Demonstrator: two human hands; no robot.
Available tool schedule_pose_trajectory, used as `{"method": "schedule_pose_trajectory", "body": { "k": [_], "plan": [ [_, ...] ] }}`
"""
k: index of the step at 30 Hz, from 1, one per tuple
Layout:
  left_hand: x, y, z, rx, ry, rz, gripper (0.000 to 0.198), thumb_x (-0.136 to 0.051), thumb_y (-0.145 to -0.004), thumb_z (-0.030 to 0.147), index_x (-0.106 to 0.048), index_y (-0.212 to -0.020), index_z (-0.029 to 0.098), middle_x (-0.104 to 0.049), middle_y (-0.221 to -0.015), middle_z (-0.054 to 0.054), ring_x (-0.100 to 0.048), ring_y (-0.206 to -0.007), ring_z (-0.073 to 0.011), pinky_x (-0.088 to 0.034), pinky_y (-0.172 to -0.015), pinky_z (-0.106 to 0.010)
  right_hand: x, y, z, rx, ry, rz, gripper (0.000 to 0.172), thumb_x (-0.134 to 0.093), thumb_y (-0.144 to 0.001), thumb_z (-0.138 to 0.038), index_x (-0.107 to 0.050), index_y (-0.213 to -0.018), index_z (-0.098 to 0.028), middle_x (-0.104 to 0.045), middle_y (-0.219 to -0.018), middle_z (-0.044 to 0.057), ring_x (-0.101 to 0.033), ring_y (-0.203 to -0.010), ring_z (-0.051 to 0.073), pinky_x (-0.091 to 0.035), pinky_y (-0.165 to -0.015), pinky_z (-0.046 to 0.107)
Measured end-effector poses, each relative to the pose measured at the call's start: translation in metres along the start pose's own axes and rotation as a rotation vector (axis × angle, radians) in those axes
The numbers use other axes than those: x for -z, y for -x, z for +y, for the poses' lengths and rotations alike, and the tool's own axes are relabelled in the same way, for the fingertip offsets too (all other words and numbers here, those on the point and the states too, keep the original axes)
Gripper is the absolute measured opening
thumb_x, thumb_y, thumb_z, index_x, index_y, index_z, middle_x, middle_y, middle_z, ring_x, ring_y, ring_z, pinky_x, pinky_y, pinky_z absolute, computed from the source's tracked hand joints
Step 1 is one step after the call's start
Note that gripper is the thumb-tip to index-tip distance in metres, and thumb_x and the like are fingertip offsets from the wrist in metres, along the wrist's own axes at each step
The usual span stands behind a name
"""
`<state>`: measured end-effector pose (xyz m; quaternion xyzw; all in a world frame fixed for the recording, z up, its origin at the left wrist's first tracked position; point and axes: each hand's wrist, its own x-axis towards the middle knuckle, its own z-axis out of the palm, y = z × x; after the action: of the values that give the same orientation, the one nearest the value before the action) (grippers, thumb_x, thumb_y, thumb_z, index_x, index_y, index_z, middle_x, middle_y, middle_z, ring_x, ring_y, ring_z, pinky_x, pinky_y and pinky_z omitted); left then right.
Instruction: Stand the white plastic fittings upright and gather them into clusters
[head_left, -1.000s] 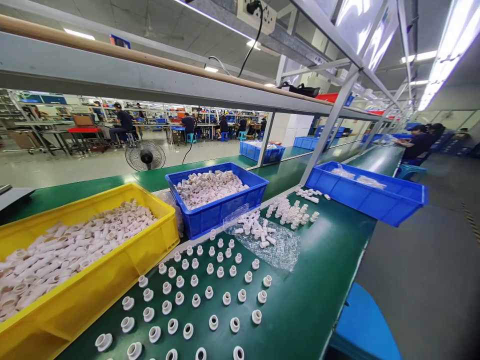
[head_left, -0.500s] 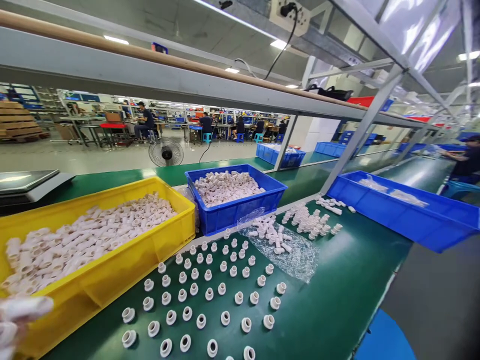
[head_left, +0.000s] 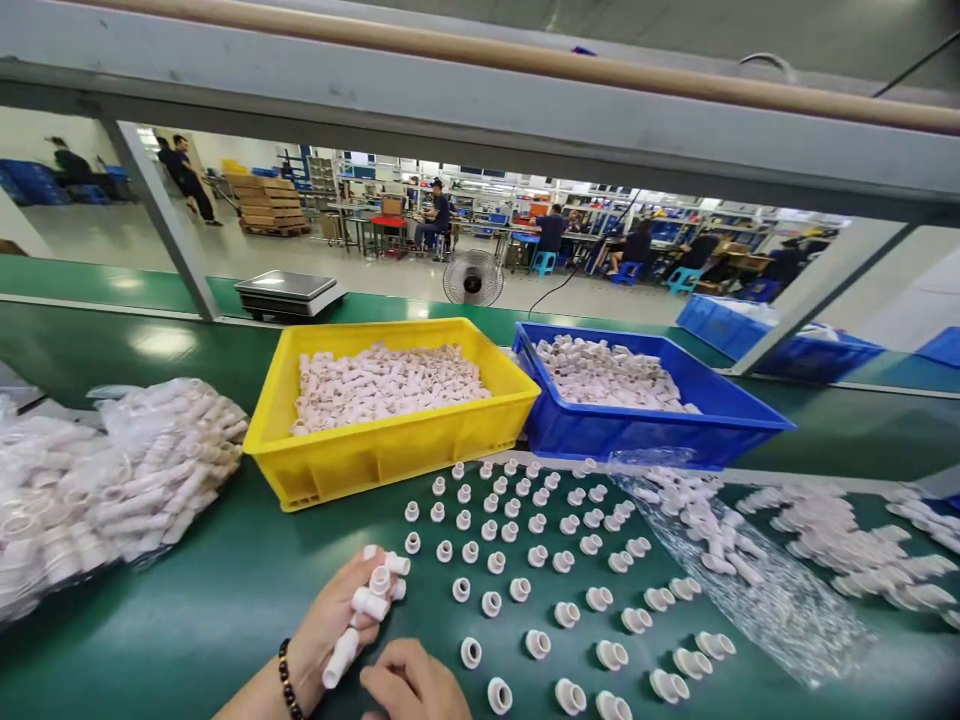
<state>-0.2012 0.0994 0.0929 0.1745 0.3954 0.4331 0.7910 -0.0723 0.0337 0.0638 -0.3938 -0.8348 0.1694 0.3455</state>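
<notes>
My left hand (head_left: 324, 622), with a dark beaded bracelet at the wrist, is turned partly palm up. It holds several short white plastic pipe fittings (head_left: 370, 603) in its palm and fingers. Close beside it at the bottom edge is my right hand (head_left: 420, 685), its fingers curled inward; whatever they may hold is hidden. To the right of both hands, many white flanged fittings (head_left: 538, 643) stand apart in loose rows on the green tabletop (head_left: 292, 560). Their openings face up.
Behind the rows stand a yellow bin (head_left: 405, 455) and a blue bin (head_left: 637, 435), both filled with white fittings. A clear bag of fittings (head_left: 150, 470) lies at left. Loose fittings (head_left: 712, 520) rest on plastic film (head_left: 787, 610) at right. A scale (head_left: 290, 287) sits behind.
The view has swung left, bringing the bagged fittings into sight. Both hands now show near the bottom centre; earlier only blurred fingers with white fittings showed at the lower left.
</notes>
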Motion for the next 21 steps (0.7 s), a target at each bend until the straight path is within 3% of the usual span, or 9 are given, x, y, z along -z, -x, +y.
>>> {"method": "schedule_pose_trajectory", "body": {
  "k": [3, 9, 12, 15, 18, 21],
  "plan": [
    [0.0, 0.003, -0.004, -0.029, 0.025, -0.012, 0.035, -0.063, -0.07, 0.044, -0.039, -0.071, 0.018, -0.051, -0.056, 0.003, -0.025, -0.033, 0.0009, -0.012, -0.032, -0.013, 0.002, -0.013, -0.006, 0.155, 0.241, 0.133, 0.024, -0.046, -0.081, -0.029, -0.055, -0.102, -0.022, -0.056, -0.078, 0.004, -0.05, -0.055, 0.015, -0.042, -0.045, 0.024],
    [-0.001, 0.01, -0.009, -0.088, 0.053, 0.051, 0.03, -0.065, -0.071, 0.035, -0.041, -0.074, 0.017, -0.052, -0.059, 0.004, -0.045, -0.047, -0.004, -0.034, -0.043, -0.014, -0.006, -0.031, -0.011, 0.283, 0.276, 0.16, 0.016, -0.041, -0.079, -0.022, -0.055, -0.086, -0.018, -0.053, -0.069, 0.004, -0.05, -0.058, 0.015, -0.038, -0.047, 0.025],
    [0.002, 0.008, -0.004, -0.071, 0.094, 0.045, 0.03, -0.064, -0.072, 0.037, -0.041, -0.074, 0.017, -0.049, -0.055, 0.005, -0.035, -0.038, -0.0012, -0.023, -0.034, -0.012, 0.001, -0.035, -0.014, 0.303, 0.191, 0.203, 0.016, -0.04, -0.075, -0.016, -0.053, -0.084, -0.016, -0.055, -0.074, 0.006, -0.05, -0.062, 0.015, -0.038, -0.051, 0.025],
    [0.007, 0.004, 0.005, -0.057, 0.147, 0.028, 0.031, -0.063, -0.072, 0.039, -0.04, -0.073, 0.017, -0.045, -0.052, 0.006, -0.024, -0.034, 0.0006, -0.008, -0.031, -0.011, 0.025, -0.038, -0.016, 0.22, 0.12, 0.158, 0.017, -0.041, -0.07, -0.011, -0.049, -0.084, -0.016, -0.056, -0.078, 0.005, -0.048, -0.065, 0.016, -0.037, -0.055, 0.027],
    [0.013, 0.002, 0.014, -0.079, 0.187, -0.002, 0.026, -0.062, -0.074, 0.034, -0.042, -0.074, 0.017, -0.047, -0.057, 0.004, -0.027, -0.036, 0.0006, -0.009, -0.031, -0.011, 0.05, -0.037, -0.012, 0.025, 0.159, 0.016, 0.017, -0.044, -0.073, -0.009, -0.048, -0.086, -0.017, -0.056, -0.08, 0.005, -0.046, -0.07, 0.019, -0.037, -0.062, 0.032],
    [0.016, 0.004, 0.019, -0.066, 0.216, -0.028, 0.023, -0.06, -0.075, 0.032, -0.043, -0.076, 0.016, -0.047, -0.058, 0.004, -0.027, -0.035, 0.0008, -0.01, -0.031, -0.01, 0.059, -0.033, -0.003, -0.126, 0.285, -0.118, 0.011, -0.049, -0.073, -0.01, -0.05, -0.079, -0.018, -0.055, -0.08, 0.005, -0.045, -0.075, 0.022, -0.036, -0.065, 0.036]
  ]
}}
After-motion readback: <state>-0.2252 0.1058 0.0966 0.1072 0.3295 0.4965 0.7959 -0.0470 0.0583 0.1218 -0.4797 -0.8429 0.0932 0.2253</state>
